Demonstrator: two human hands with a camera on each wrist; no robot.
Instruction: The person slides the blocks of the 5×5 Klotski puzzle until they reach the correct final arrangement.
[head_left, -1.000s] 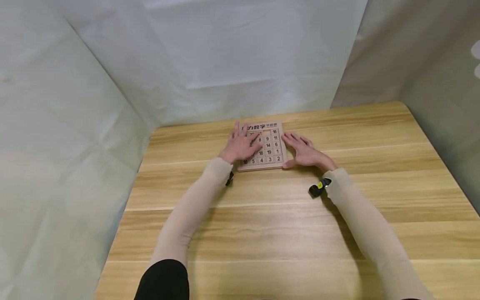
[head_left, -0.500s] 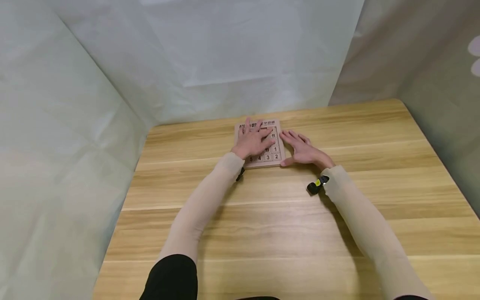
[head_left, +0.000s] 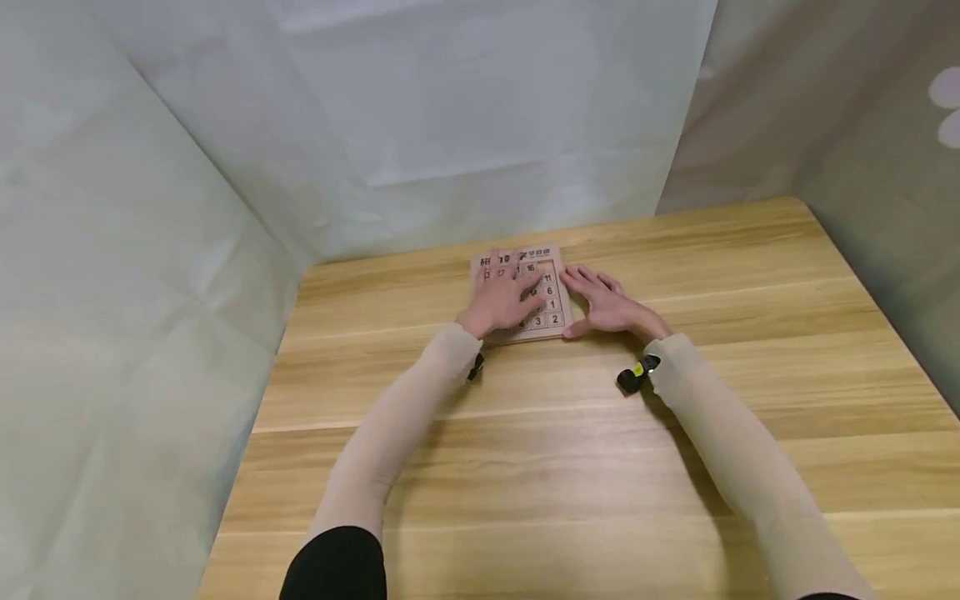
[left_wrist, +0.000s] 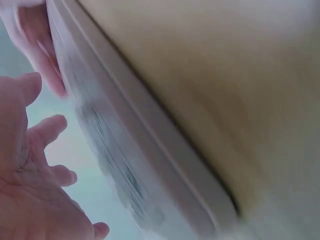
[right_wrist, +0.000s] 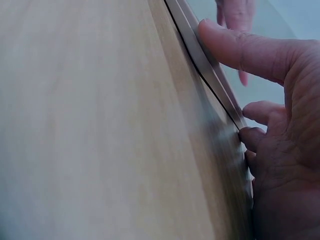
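Left hand [head_left: 504,297] lies flat with straight fingers spread over the numbered tiles of my wooden sliding puzzle board [head_left: 552,302]. Right hand [head_left: 609,307], fingers relaxed, braces the board's right edge, thumb at its near corner. Board sits far-centre on the wooden table [head_left: 570,467].

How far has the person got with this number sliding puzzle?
Not solved: the tiles in view read out of order, with 16 in the top row and 11, 6, 1, 2 down the right column. In hand: the left hand lies flat over the puzzle, fingers on tiles, while the right hand steadies its right edge. Left: ordering the tiles.
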